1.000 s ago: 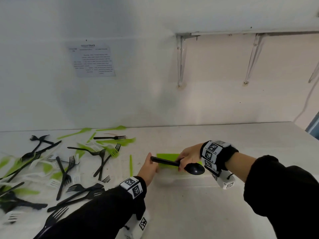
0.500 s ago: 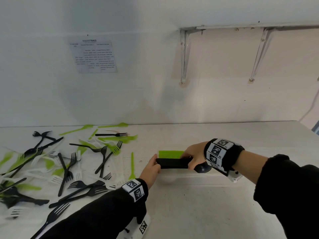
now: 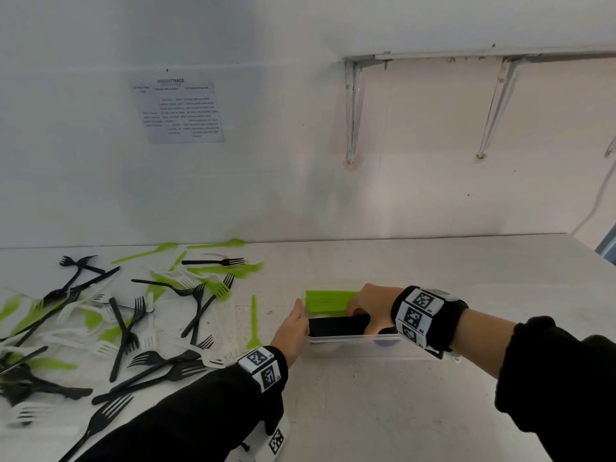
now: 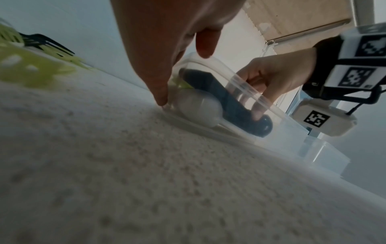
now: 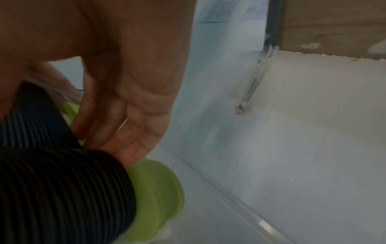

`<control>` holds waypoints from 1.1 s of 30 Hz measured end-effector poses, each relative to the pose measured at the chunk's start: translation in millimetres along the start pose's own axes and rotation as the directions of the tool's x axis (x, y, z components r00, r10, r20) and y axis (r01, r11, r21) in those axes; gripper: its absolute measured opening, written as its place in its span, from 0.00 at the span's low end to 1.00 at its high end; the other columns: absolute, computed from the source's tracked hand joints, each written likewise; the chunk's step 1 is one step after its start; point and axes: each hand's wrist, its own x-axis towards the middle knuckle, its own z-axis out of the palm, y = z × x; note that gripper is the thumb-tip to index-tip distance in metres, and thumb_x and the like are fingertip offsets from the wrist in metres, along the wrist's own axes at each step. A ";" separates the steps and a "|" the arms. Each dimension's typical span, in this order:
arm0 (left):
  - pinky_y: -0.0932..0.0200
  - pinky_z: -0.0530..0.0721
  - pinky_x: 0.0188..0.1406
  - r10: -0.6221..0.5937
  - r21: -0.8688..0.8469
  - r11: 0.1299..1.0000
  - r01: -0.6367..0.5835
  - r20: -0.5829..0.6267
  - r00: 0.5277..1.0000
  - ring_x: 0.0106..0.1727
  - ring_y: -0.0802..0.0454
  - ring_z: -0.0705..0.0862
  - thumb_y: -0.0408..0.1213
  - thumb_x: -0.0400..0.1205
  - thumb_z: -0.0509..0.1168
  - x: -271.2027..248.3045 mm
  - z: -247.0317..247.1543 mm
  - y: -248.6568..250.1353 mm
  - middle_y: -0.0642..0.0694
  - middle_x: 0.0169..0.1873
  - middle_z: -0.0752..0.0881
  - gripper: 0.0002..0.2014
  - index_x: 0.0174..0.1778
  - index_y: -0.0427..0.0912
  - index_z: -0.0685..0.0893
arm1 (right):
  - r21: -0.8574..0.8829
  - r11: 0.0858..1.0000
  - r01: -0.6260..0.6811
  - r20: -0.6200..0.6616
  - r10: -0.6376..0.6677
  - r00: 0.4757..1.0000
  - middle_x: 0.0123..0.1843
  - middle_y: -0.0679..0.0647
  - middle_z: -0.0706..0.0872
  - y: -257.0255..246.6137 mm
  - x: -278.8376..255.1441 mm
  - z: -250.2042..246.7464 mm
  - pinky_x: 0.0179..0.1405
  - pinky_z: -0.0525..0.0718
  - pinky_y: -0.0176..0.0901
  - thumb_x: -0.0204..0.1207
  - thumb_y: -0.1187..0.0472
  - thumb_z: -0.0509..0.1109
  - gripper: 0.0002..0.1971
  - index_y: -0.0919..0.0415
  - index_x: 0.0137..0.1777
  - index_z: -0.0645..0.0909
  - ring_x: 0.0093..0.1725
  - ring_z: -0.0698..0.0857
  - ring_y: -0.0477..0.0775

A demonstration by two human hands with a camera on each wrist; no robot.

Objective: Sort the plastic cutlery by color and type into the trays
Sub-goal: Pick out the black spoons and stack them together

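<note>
A clear plastic tray lies on the white table. In it, a stack of green spoons lies along the far side and a stack of black spoons beside it, nearer me. My right hand reaches into the tray and grips the black spoons, fingers curled down behind their handles. From the right wrist, the black bowls nest against the green ones under my fingers. My left hand presses straight fingers against the tray's left end. A white spoon bowl shows through the tray wall.
Loose cutlery covers the table's left half: black forks, white forks and green pieces. One green piece lies just left of the tray. The wall stands close behind, with shelf brackets and a printed sheet.
My right hand has brought a black spoon down from above the tray into it, onto the black stack. My left hand has stayed at the tray's left end.
</note>
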 end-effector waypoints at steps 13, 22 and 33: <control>0.54 0.57 0.79 0.042 0.099 0.994 -0.036 -0.056 0.998 0.81 0.43 0.59 0.33 0.87 0.45 -1.5 6.2 -2.8 0.43 0.82 0.56 0.27 0.83 0.47 0.47 | 0.518 0.798 -0.309 -0.420 0.551 0.721 0.78 0.59 0.66 58.9 -31.5 15.3 0.76 0.63 0.47 0.82 0.58 0.60 0.22 0.59 0.76 0.69 0.77 0.65 0.61; 0.64 0.54 0.77 0.092 0.193 0.978 -0.074 -0.086 0.992 0.83 0.49 0.55 0.32 0.88 0.46 -2.8 8.1 -8.7 0.45 0.83 0.54 0.25 0.83 0.41 0.50 | 0.589 0.474 -0.655 0.031 0.796 0.604 0.74 0.65 0.73 89.9 -56.8 54.0 0.66 0.73 0.40 0.86 0.64 0.52 0.19 0.72 0.73 0.68 0.73 0.74 0.61; 0.57 0.55 0.80 0.076 0.142 0.989 -0.044 -0.224 0.972 0.81 0.46 0.59 0.33 0.88 0.47 30.4 2.1 1.0 0.41 0.81 0.60 0.23 0.81 0.36 0.58 | 0.677 0.433 -0.595 -0.018 0.818 0.575 0.72 0.66 0.75 87.0 -29.8 46.6 0.64 0.75 0.41 0.84 0.67 0.55 0.17 0.72 0.70 0.71 0.72 0.75 0.63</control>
